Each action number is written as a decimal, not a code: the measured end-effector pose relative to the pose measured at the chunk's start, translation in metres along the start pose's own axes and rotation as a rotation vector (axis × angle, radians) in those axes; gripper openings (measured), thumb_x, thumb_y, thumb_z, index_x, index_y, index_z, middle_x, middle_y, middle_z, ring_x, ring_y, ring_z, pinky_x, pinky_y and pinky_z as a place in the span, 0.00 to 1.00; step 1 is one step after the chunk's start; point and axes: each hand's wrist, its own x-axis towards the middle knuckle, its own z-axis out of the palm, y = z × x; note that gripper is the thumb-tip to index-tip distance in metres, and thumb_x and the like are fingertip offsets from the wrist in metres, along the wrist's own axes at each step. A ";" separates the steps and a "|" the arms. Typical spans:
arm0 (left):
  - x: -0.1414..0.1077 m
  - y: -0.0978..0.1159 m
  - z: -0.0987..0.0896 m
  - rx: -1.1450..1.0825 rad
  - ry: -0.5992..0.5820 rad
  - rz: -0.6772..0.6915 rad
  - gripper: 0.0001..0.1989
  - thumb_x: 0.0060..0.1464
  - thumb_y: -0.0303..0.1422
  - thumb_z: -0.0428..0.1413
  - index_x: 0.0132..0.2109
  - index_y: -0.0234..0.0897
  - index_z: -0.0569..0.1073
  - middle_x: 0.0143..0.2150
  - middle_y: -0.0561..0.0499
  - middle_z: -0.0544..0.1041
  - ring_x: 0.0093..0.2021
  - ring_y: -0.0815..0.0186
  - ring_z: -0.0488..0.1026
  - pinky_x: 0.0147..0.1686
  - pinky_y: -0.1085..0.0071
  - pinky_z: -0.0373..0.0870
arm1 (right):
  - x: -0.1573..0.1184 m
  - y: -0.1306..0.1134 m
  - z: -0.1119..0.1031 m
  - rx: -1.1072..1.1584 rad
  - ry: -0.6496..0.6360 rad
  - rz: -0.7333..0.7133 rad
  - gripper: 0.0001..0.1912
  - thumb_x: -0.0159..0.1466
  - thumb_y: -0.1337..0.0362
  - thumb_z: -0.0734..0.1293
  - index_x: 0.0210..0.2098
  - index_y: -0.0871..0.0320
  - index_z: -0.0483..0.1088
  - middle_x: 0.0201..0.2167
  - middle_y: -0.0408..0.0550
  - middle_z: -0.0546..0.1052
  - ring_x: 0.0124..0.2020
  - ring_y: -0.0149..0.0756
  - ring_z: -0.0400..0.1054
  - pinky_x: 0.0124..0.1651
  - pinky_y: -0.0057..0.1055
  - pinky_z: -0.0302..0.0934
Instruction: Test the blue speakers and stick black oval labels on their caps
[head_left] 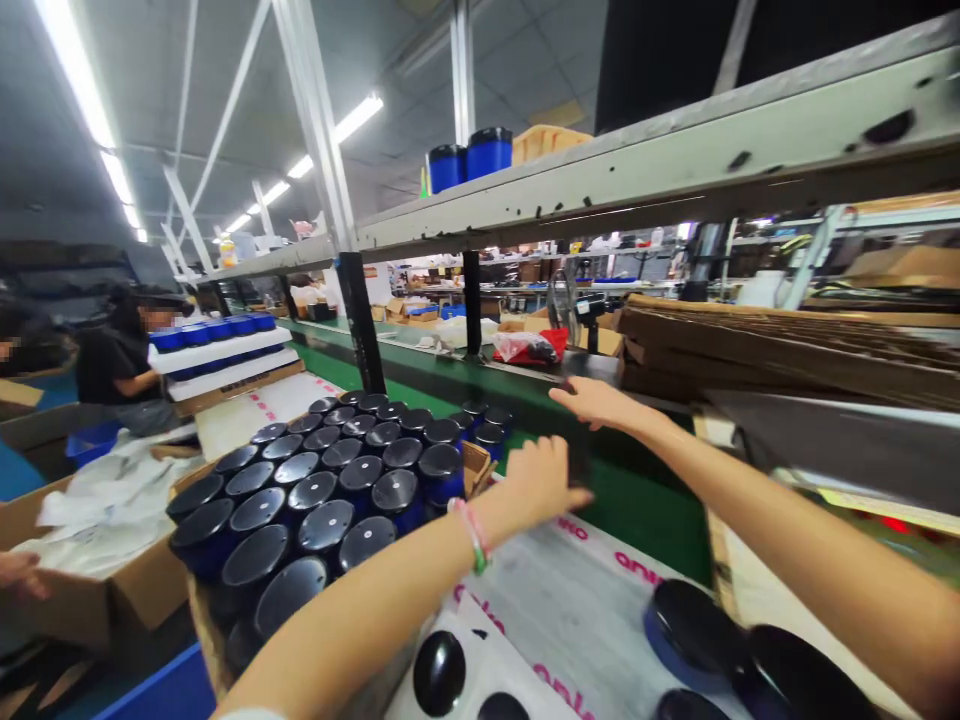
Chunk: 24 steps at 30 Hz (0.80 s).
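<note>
My left hand (538,482), with a pink and green band at its wrist, reaches over the middle of the bench with its fingers curled. Just beyond it my right hand (598,404) is bent around the far side of a dark, blurred object (579,445) between the two hands; its kind cannot be made out. Left of my hands, many blue jars with black lids (322,525) stand packed together in a cardboard box. More black-lidded blue jars (694,625) stand at the lower right on a white sheet with pink print (577,610).
A green conveyor belt (660,510) runs behind my hands. Above it is a metal shelf (600,195) bearing two blue jars (490,153). Flattened cardboard (750,350) is stacked at right. A person (120,350) sits at left near stacked white trays (229,370); another person's hand (22,572) shows at the left edge.
</note>
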 end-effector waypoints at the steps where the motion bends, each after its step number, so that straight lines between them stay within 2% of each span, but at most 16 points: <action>1: 0.018 -0.001 0.001 0.008 0.013 -0.064 0.33 0.51 0.51 0.55 0.55 0.30 0.61 0.50 0.39 0.70 0.49 0.54 0.69 0.42 0.62 0.70 | -0.017 0.013 -0.010 -0.044 0.007 -0.039 0.18 0.67 0.54 0.59 0.48 0.61 0.66 0.41 0.51 0.73 0.37 0.36 0.70 0.40 0.36 0.66; 4: 0.059 -0.005 0.009 0.028 0.009 -0.216 0.24 0.57 0.45 0.52 0.54 0.33 0.63 0.51 0.42 0.69 0.49 0.57 0.69 0.44 0.59 0.69 | -0.082 0.048 -0.025 -0.169 -0.048 -0.182 0.16 0.64 0.56 0.60 0.45 0.59 0.70 0.41 0.53 0.74 0.42 0.43 0.69 0.46 0.38 0.62; 7: 0.076 -0.011 0.022 0.065 -0.004 -0.290 0.19 0.59 0.40 0.52 0.53 0.35 0.66 0.52 0.44 0.69 0.48 0.59 0.70 0.45 0.57 0.70 | -0.150 0.073 -0.023 -0.233 -0.218 -0.302 0.19 0.59 0.57 0.64 0.49 0.54 0.70 0.45 0.50 0.73 0.43 0.44 0.70 0.48 0.37 0.62; 10: 0.077 -0.015 0.028 0.118 0.001 -0.277 0.18 0.59 0.39 0.53 0.53 0.35 0.66 0.54 0.44 0.68 0.51 0.57 0.68 0.49 0.54 0.67 | -0.199 0.088 -0.018 -0.254 -0.433 -0.377 0.32 0.55 0.60 0.66 0.59 0.52 0.60 0.52 0.52 0.68 0.48 0.47 0.67 0.50 0.39 0.61; 12: 0.074 -0.011 0.023 0.153 0.003 -0.233 0.19 0.59 0.39 0.53 0.54 0.35 0.65 0.56 0.44 0.66 0.54 0.56 0.66 0.51 0.52 0.64 | -0.216 0.092 -0.014 -0.290 -0.519 -0.363 0.42 0.53 0.62 0.66 0.65 0.53 0.50 0.60 0.56 0.60 0.56 0.53 0.60 0.54 0.45 0.58; 15: 0.061 0.007 -0.004 0.197 -0.015 -0.137 0.18 0.59 0.38 0.53 0.54 0.35 0.66 0.57 0.44 0.65 0.55 0.56 0.64 0.52 0.52 0.63 | -0.221 0.095 0.000 -0.328 -0.505 -0.327 0.46 0.54 0.58 0.66 0.67 0.51 0.40 0.65 0.59 0.49 0.60 0.61 0.52 0.54 0.54 0.55; 17: 0.041 0.023 -0.030 0.218 -0.051 -0.057 0.15 0.59 0.36 0.52 0.50 0.31 0.69 0.54 0.41 0.68 0.54 0.55 0.66 0.49 0.53 0.65 | -0.218 0.096 0.013 -0.345 -0.449 -0.360 0.45 0.57 0.55 0.66 0.67 0.50 0.39 0.64 0.60 0.51 0.58 0.63 0.54 0.52 0.56 0.57; 20: -0.013 0.046 -0.064 0.214 -0.133 0.134 0.14 0.58 0.35 0.50 0.40 0.28 0.75 0.44 0.37 0.74 0.46 0.52 0.71 0.40 0.59 0.68 | -0.209 0.097 0.027 -0.359 -0.366 -0.419 0.42 0.56 0.58 0.67 0.66 0.52 0.45 0.59 0.61 0.60 0.52 0.61 0.61 0.50 0.55 0.58; 22: -0.057 0.058 -0.068 0.175 -0.215 0.313 0.17 0.55 0.44 0.52 0.36 0.34 0.76 0.36 0.44 0.76 0.37 0.57 0.73 0.34 0.66 0.69 | -0.196 0.095 0.029 -0.252 -0.319 -0.367 0.40 0.55 0.59 0.68 0.64 0.51 0.51 0.55 0.57 0.64 0.49 0.56 0.65 0.51 0.50 0.58; 23: -0.077 0.063 -0.063 0.138 -0.250 0.446 0.23 0.52 0.52 0.52 0.36 0.36 0.76 0.34 0.47 0.76 0.34 0.60 0.73 0.33 0.68 0.69 | -0.185 0.092 0.029 -0.183 -0.293 -0.317 0.39 0.54 0.58 0.68 0.63 0.51 0.52 0.54 0.55 0.65 0.47 0.53 0.66 0.51 0.48 0.58; 24: -0.093 0.068 -0.053 0.105 -0.214 0.644 0.28 0.52 0.55 0.49 0.37 0.33 0.75 0.35 0.45 0.76 0.34 0.59 0.73 0.32 0.67 0.68 | -0.171 0.087 0.028 -0.125 -0.259 -0.256 0.39 0.54 0.57 0.69 0.62 0.50 0.53 0.52 0.53 0.65 0.46 0.50 0.67 0.51 0.45 0.59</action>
